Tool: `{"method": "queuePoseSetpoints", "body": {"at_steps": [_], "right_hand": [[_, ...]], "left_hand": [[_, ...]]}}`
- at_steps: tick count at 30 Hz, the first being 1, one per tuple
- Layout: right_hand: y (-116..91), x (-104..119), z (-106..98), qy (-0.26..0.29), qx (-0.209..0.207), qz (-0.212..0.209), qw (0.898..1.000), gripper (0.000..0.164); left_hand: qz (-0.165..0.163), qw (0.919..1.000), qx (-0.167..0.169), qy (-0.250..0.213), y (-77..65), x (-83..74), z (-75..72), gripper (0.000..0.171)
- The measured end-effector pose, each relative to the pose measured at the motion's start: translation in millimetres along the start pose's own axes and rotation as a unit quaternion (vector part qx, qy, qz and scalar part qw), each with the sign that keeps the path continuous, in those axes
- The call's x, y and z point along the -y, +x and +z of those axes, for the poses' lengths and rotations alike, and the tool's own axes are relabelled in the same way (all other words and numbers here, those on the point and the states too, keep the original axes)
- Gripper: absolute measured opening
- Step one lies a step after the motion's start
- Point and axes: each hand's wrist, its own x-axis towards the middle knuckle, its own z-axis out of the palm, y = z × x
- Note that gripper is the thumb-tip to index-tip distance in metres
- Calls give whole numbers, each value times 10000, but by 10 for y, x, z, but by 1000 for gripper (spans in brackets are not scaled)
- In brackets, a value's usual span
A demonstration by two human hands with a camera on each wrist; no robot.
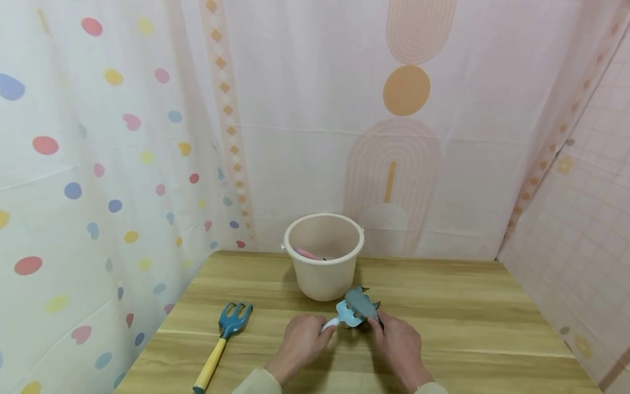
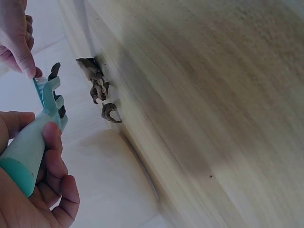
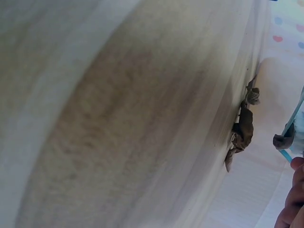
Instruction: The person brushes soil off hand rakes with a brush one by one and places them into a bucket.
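My left hand [image 1: 305, 336] grips the pale handle [image 2: 27, 147] of a small light-blue toothed rake [image 1: 347, 313]. My right hand [image 1: 401, 345] pinches a blue-grey tool with a scalloped edge [image 1: 361, 302], its thumb lying on top. The two heads overlap just in front of the bucket. Dark dried leaf pieces [image 2: 55, 71] show between them in the left wrist view. More crumpled brown leaves [image 3: 244, 126] lie on the table below the tools. In the right wrist view only a few fingers [image 3: 297, 185] show at the edge.
A beige bucket [image 1: 325, 279] stands behind the hands, with something pink [image 1: 306, 253] inside. On the left of the wooden table [image 1: 467, 312] lies a blue hand fork with a yellow handle [image 1: 215, 361]. Patterned curtains [image 1: 305, 109] hang behind and at both sides.
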Motion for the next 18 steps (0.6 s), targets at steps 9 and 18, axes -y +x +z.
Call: {"method": "queuePoseSetpoints", "body": {"at_steps": [9,18], "right_hand": [[13,-12,-17,-197,123,108,9997,14],[21,-5,-19,-220,129,214,9994,17]], "left_hand": [[-306,9986,380,-203,5,-1,-17,28],[-96,9996,269,9,-8,13,-34,27]]}}
